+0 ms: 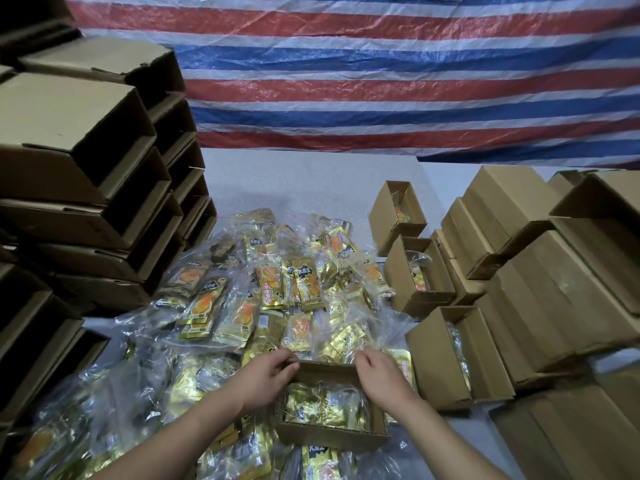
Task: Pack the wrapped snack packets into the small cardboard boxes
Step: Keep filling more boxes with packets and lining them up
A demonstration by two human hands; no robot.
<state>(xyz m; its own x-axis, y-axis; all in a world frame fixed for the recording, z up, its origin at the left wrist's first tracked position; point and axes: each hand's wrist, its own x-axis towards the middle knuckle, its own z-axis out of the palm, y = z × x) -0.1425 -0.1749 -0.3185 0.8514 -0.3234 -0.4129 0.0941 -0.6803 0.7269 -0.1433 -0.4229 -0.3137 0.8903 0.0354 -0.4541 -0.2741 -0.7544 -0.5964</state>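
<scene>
Small open cardboard box (332, 431) sits near bottom centre, on top of the snack packet pile (263, 299); gold wrapped packets (320, 403) already inside it; left hand (265, 377) grips box's far-left corner, fingers curled over the rim; right hand (379, 374) grips far-right corner same way; both hands on far wall of box. Pile of gold/orange packets in clear wrap spreads over grey worktop (311, 174), centre to bottom left. Right side: three open boxes w/ packets in them (419, 271), in a row going away from camera; closed boxes (554, 271) stacked beyond them, far right. Left: tall stacks of empty boxes (86, 168), open sides facing right. Striped red/blue/white tarp (381, 71) behind worktop.
</scene>
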